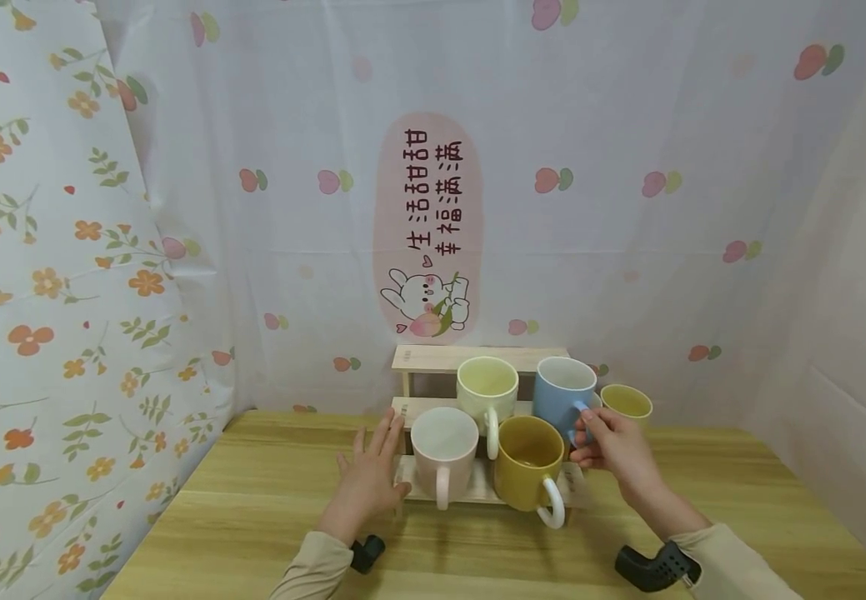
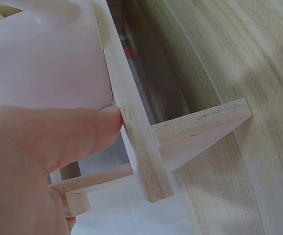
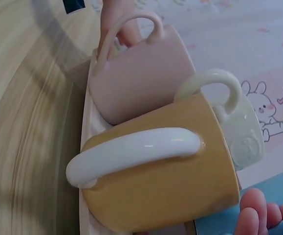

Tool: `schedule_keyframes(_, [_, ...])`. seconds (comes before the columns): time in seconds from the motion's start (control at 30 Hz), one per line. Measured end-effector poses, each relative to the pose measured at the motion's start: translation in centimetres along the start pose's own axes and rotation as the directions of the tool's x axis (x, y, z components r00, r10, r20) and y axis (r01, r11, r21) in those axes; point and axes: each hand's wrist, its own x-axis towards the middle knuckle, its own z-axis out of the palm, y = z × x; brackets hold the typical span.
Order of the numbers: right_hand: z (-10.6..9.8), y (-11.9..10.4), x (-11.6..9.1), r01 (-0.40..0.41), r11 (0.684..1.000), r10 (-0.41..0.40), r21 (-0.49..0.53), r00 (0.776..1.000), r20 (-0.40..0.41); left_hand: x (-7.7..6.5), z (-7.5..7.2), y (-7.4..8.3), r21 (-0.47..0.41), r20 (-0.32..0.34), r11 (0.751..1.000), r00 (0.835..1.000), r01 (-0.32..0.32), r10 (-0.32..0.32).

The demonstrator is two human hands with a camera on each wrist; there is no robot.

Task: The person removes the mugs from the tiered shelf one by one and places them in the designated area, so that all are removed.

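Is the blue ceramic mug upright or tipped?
Upright: the blue ceramic mug shows its white interior, mouth facing up, the right hand holding its handle.

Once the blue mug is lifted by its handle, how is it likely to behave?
The blue mug probably stays rigid but could chip if knocked: it looks like glazed ceramic. With the right hand holding only the handle at one side, it may tilt. Its round body could roll if toppled.
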Motion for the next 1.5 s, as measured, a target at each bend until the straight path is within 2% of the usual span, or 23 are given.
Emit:
schedule_keyframes(0.7, [-5.0,1.2,-1.6,0.003,0.998,-0.006,-0.061,0.999,-0.043,0.1,-0.1,0.1,-0.001,0.001,1.000,1.000,-0.004,0.004])
schedule_keyframes(0.93, [-6.3,1.9,-2.4,-0.036,0.999,0.034,-0.035,0.998,-0.059,0.0,-0.2,0.2,0.003,0.015,1.000,1.000,0.002,-0.002])
schedule_keyframes(1.07, [-7.5,2.6,-2.4,-0.057,0.998,0.057,0.001,0.996,-0.067,0.0,0.0,0.1,0.008,0.012,1.000,1.000,0.002,-0.002])
schedule_keyframes(1.3, [-9.7,4.4,-2.4,-0.068,0.996,0.063,-0.058,0.993,-0.097,0.0,0.1,0.1,0.015,-0.002,1.000,1.000,0.000,0.000])
schedule_keyframes(1.5, [-10.8,5.8,-2.2,-0.062,0.998,0.064,0.017,0.990,-0.128,-0.1,0.1,0.1,-0.005,-0.013,1.000,1.000,-0.004,0.004])
